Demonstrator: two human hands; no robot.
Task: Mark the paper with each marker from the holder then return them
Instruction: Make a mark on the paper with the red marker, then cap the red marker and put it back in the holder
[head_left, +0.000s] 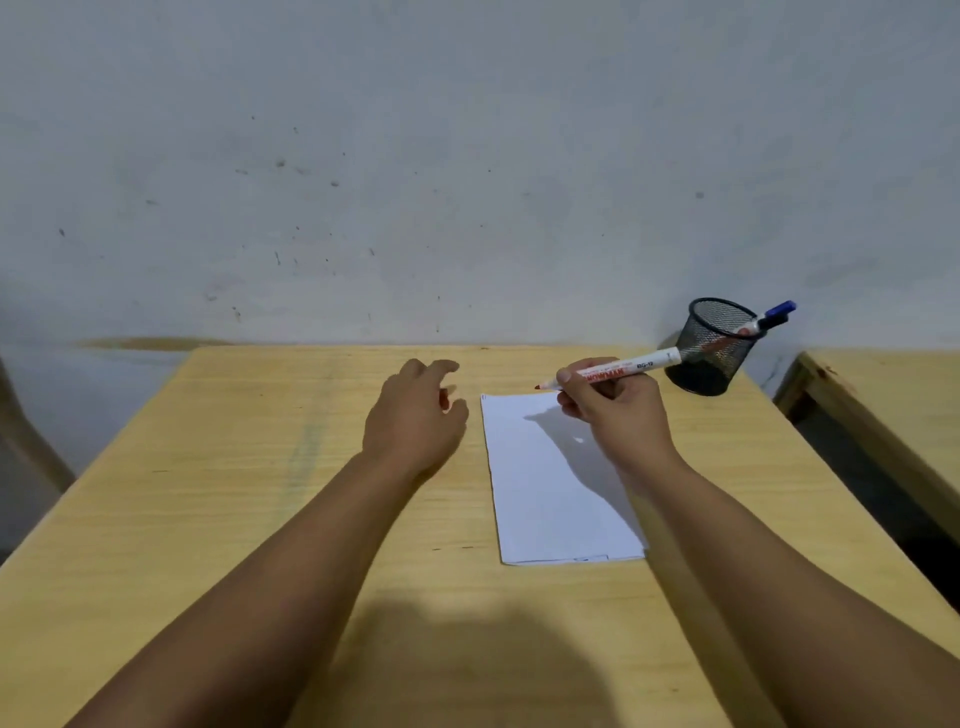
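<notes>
A white sheet of paper (550, 493) lies on the wooden table (234, 467), right of centre. My right hand (618, 410) hovers over the paper's far end, gripping an uncapped red marker (639, 368) with its white barrel level and its red tip pointing left, just past the paper's top edge. My left hand (415, 415) rests left of the paper with fingers loosely spread and nothing in it. A black mesh holder (711, 353) stands at the table's far right corner. A blue-capped marker (774, 315) leans out of it, and something red shows inside.
A scuffed grey wall (415, 156) runs right behind the table. A second wooden table (883, 400) stands to the right across a dark gap. A pale object (26, 415) sits at the far left edge.
</notes>
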